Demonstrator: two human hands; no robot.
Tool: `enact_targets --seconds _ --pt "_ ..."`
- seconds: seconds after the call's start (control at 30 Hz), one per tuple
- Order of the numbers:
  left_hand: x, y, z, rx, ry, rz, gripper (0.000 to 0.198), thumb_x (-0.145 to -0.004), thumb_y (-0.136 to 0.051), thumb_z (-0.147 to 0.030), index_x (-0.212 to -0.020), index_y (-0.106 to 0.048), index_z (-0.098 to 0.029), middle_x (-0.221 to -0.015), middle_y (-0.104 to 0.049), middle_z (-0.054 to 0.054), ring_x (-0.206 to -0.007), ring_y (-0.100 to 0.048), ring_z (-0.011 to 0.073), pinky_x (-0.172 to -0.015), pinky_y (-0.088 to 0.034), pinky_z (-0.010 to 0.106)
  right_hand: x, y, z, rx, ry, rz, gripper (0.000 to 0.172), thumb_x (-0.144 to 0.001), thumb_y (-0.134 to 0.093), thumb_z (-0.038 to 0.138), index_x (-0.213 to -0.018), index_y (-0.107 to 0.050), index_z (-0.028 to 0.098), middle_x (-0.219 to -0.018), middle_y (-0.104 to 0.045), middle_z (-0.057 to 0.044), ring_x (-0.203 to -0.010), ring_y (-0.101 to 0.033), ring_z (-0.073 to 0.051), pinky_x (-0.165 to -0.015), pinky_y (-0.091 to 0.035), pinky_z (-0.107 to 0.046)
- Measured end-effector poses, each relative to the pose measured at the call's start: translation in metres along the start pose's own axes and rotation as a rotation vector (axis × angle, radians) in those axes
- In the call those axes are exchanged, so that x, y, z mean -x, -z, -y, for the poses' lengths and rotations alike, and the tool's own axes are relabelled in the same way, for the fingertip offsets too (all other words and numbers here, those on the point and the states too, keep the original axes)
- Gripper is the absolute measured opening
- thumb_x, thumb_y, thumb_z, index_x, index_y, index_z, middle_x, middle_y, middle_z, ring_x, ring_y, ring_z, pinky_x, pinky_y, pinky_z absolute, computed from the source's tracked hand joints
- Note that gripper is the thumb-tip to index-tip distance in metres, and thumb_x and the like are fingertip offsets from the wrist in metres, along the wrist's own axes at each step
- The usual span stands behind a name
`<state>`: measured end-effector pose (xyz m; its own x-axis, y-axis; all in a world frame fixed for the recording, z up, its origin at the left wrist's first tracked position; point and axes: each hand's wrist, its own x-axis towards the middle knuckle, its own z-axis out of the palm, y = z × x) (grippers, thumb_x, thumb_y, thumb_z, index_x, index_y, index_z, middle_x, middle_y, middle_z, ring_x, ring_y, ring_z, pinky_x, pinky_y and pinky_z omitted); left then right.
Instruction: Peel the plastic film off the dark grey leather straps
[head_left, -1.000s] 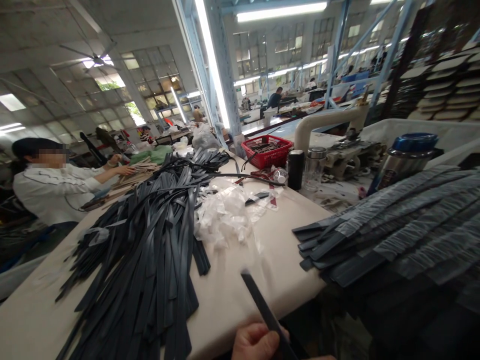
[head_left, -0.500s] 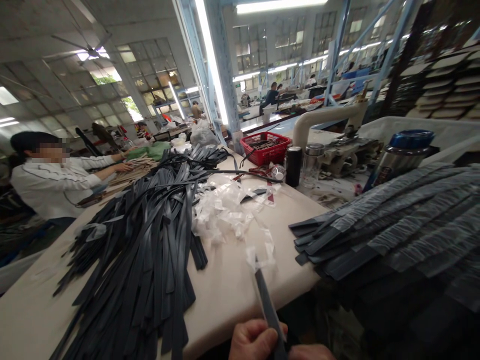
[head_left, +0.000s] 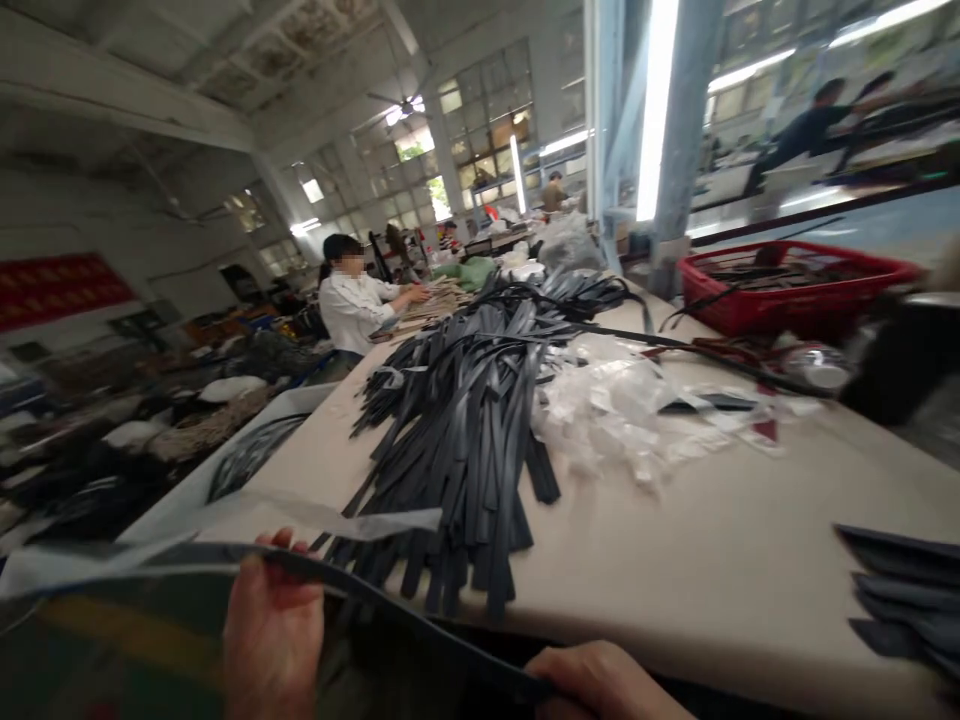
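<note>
We count two hands of our own, the left hand [head_left: 271, 625] and the right hand [head_left: 600, 685], and between them one dark strap [head_left: 390, 600]. We see one large heap of straps [head_left: 465, 420], too many to count, one pile of clear wrappers [head_left: 615, 405], one red basket [head_left: 795, 285], and one seated co-worker [head_left: 352, 305].

Left hand [head_left: 271, 625] and right hand [head_left: 600, 682] hold a dark strap [head_left: 390, 605] before the table [head_left: 675, 560] heaped with straps [head_left: 465, 430].

A red basket [head_left: 795, 290] stands beyond crumpled clear wrappers [head_left: 622, 405] on the table [head_left: 675, 560]; a seated co-worker [head_left: 352, 305] works beyond
</note>
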<state>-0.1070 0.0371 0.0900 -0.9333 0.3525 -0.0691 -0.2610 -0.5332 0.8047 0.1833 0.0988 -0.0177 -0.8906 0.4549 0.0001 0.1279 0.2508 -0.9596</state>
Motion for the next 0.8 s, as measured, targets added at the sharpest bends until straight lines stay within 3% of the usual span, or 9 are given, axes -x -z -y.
enact_targets --seconds 0.07,0.17,0.23,0.3,0.47,0.7,0.8 --pt "-0.003 0.056 -0.007 -0.031 0.037 -0.128 0.031 -0.097 -0.047 -0.026 -0.076 -0.069 -0.029 -0.07 -0.074 -0.013 -0.065 -0.064 0.0045 -0.063 -0.054 0.012 -0.02 -0.011 0.002 0.046 -0.039 0.121 0.017 -0.08 -0.053 0.015 -0.083 -0.069 0.018 -0.071 -0.061 0.004 -0.065 -0.052 -0.011 -0.057 -0.036 -0.016" --pt "0.008 0.131 0.015 -0.021 0.312 -0.361 0.028 -0.096 -0.048 -0.02 -0.075 -0.067 -0.025 -0.065 -0.073 -0.011 -0.059 -0.065 0.0045 -0.058 -0.053 0.011 -0.031 -0.023 0.005 0.076 -0.118 0.239 0.017 -0.079 -0.053 0.014 -0.079 -0.07 0.018 -0.069 -0.062 0.004 -0.062 -0.052 -0.011 -0.055 -0.035 -0.017" --pt "0.02 0.164 0.039 -0.01 0.472 -0.417 0.025 -0.095 -0.049 -0.014 -0.076 -0.065 -0.021 -0.063 -0.072 -0.008 -0.056 -0.066 0.005 -0.054 -0.052 0.012 -0.032 -0.024 0.011 0.099 -0.162 0.268 0.019 -0.081 -0.052 0.016 -0.081 -0.071 0.019 -0.071 -0.065 0.003 -0.064 -0.054 -0.012 -0.055 -0.036 -0.018" --pt "0.032 0.182 0.062 0.011 0.535 -0.422 0.018 -0.091 -0.053 -0.008 -0.081 -0.065 -0.018 -0.066 -0.073 -0.005 -0.059 -0.068 0.0065 -0.056 -0.053 0.013 -0.032 -0.02 0.02 0.135 -0.191 0.287 0.02 -0.083 -0.052 0.017 -0.084 -0.072 0.021 -0.076 -0.068 0.002 -0.067 -0.057 -0.013 -0.058 -0.039 -0.019" --pt "0.05 0.177 0.094 0.094 0.611 -0.42 0.009 -0.088 -0.059 -0.008 -0.087 -0.065 -0.014 -0.075 -0.073 0.0 -0.064 -0.069 0.0088 -0.056 -0.056 0.016 -0.042 -0.017 0.037 0.19 -0.197 0.312 0.017 -0.085 -0.058 0.026 -0.09 -0.073 0.022 -0.085 -0.072 -0.001 -0.074 -0.062 -0.017 -0.064 -0.043 -0.021" --pt "0.066 0.151 0.103 0.147 0.728 -0.353 0.004 -0.086 -0.063 -0.009 -0.087 -0.066 -0.012 -0.078 -0.073 0.004 -0.066 -0.069 0.0109 -0.054 -0.056 0.017 -0.07 -0.049 0.024 0.206 -0.358 0.305 0.031 -0.095 -0.044 0.039 -0.084 -0.065 0.018 -0.068 -0.069 -0.002 -0.053 -0.059 -0.013 -0.047 -0.036 -0.02" --pt "0.069 0.144 0.103 0.163 0.779 -0.322 0.004 -0.087 -0.063 -0.011 -0.085 -0.066 -0.013 -0.076 -0.073 0.003 -0.064 -0.069 0.0106 -0.053 -0.055 0.017 -0.074 -0.049 0.02 0.371 -0.31 0.229 0.031 -0.092 -0.047 0.037 -0.07 -0.059 0.02 -0.06 -0.065 0.0 -0.052 -0.057 -0.013 -0.049 -0.034 -0.022"
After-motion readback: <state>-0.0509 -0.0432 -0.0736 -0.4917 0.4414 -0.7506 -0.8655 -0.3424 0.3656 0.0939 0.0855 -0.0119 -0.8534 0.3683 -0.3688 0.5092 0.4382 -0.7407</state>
